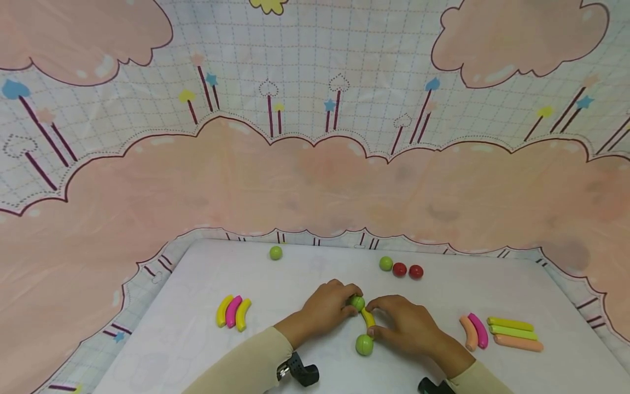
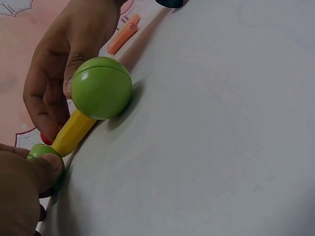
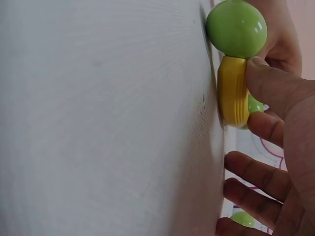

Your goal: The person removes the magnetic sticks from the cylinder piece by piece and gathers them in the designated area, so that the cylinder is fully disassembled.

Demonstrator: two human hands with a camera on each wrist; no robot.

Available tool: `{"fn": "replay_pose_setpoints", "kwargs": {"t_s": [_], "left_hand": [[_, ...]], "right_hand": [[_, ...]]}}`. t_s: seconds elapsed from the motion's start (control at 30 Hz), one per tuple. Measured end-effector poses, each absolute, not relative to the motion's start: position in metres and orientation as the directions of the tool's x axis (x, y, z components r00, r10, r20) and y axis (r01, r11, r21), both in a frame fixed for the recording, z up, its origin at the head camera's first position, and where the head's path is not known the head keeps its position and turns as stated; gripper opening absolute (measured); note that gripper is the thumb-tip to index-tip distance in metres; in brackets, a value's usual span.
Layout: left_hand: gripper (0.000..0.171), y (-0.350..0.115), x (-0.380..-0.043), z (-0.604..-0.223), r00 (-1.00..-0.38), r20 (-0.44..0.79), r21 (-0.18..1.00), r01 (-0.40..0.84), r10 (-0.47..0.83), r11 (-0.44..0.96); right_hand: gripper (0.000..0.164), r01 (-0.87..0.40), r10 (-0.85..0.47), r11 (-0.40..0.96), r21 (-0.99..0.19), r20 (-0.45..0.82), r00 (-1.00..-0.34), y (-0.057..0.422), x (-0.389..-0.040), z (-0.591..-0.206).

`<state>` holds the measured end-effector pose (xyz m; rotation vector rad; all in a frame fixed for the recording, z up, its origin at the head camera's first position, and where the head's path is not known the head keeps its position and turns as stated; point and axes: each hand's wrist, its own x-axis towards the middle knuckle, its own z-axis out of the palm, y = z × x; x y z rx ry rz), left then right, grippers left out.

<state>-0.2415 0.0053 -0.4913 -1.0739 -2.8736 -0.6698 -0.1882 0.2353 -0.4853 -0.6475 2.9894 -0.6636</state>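
Between my hands a yellow curved stick [image 1: 368,317] lies in line with two green balls, one at each end. My left hand [image 1: 330,307] pinches the far green ball [image 1: 357,302] between thumb and fingers. My right hand [image 1: 410,323] holds the yellow stick, thumb near one end and index finger near the other, as the right wrist view shows. At the stick's near end sits the other green ball [image 1: 364,345], close to the right thumb [image 3: 263,73]. Whether the pieces are joined or only touching I cannot tell.
On the white table [image 1: 315,268] a lone green ball [image 1: 276,252] lies at the back. A green ball [image 1: 386,264] and two red balls [image 1: 408,270] stand right of it. Curved sticks [image 1: 233,312] lie left; more curved [image 1: 473,331] and straight sticks [image 1: 514,331] lie right.
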Motion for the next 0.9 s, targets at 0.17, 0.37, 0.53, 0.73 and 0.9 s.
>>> {"fn": "replay_pose_setpoints", "kwargs": {"t_s": [0.17,0.37,0.53,0.73,0.9], "left_hand": [[0.032,0.004,-0.242,-0.493,-0.766,0.153,0.416,0.623,0.624,0.662],[0.032,0.002,-0.243,-0.496,-0.77,0.152,0.453,0.612,0.62,0.649],[0.032,-0.001,-0.245,-0.497,-0.797,0.162,0.498,0.575,0.581,0.65],[0.032,-0.007,-0.248,-0.497,-0.831,0.153,0.574,0.515,0.535,0.636],[0.032,-0.014,-0.248,-0.495,-0.826,0.164,0.595,0.519,0.539,0.614]], "right_hand": [[0.041,-0.404,-0.404,0.82,-0.405,0.089,-0.91,0.235,-0.188,-0.485],[0.041,-0.409,-0.41,0.823,-0.394,0.086,-0.908,0.235,-0.189,-0.485],[0.037,-0.418,-0.414,0.825,-0.381,0.098,-0.905,0.234,-0.188,-0.485],[0.036,-0.406,-0.403,0.833,-0.376,0.089,-0.911,0.233,-0.187,-0.483],[0.036,-0.412,-0.412,0.827,-0.383,0.086,-0.907,0.234,-0.187,-0.483]]}}
